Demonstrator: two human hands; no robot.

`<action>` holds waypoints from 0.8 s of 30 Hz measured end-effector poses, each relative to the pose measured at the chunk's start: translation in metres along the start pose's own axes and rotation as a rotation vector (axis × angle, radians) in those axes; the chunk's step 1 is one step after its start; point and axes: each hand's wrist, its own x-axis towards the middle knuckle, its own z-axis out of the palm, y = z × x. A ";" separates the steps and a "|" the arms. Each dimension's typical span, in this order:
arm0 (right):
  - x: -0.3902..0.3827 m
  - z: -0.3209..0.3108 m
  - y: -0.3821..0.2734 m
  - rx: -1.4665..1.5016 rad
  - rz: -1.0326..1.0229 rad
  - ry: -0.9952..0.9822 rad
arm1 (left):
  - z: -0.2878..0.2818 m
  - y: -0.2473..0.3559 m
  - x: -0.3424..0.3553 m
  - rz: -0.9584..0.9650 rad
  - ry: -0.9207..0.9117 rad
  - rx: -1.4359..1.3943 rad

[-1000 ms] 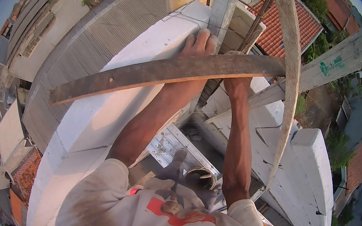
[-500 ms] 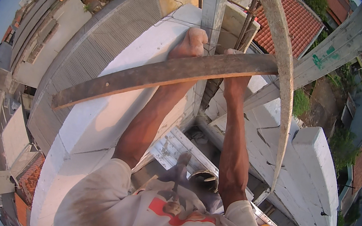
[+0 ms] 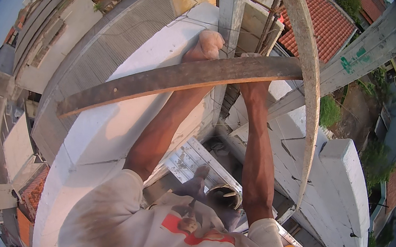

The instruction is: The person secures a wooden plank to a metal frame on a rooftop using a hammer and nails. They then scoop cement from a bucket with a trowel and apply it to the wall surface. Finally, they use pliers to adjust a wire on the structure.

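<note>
L hand (image 3: 207, 45) rests on the long weathered brown wooden plank (image 3: 163, 80), fingers hidden behind it; grip cannot be told. R hand (image 3: 252, 60) likewise hidden. Plank lies horiz. across white concrete parapet (image 3: 122, 128), beside grey concrete column (image 3: 231, 8).

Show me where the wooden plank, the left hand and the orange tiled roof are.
wooden plank (image 3: 163, 81), head view, middle of its broad face.
left hand (image 3: 207, 45), head view, back of the hand.
orange tiled roof (image 3: 338, 27), head view, middle of the tiles.
</note>
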 end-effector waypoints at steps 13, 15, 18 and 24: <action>-0.008 0.002 -0.001 -0.007 0.103 -0.185 | 0.006 -0.013 -0.005 -0.006 0.015 -0.242; -0.006 0.012 0.011 0.104 0.223 -0.024 | 0.008 -0.011 -0.003 0.012 0.041 -0.225; -0.015 0.019 0.004 1.056 0.435 0.122 | 0.007 -0.013 -0.003 0.037 0.036 -0.225; -0.046 -0.006 -0.045 0.741 0.304 -0.181 | 0.006 -0.020 -0.007 0.038 0.020 -0.295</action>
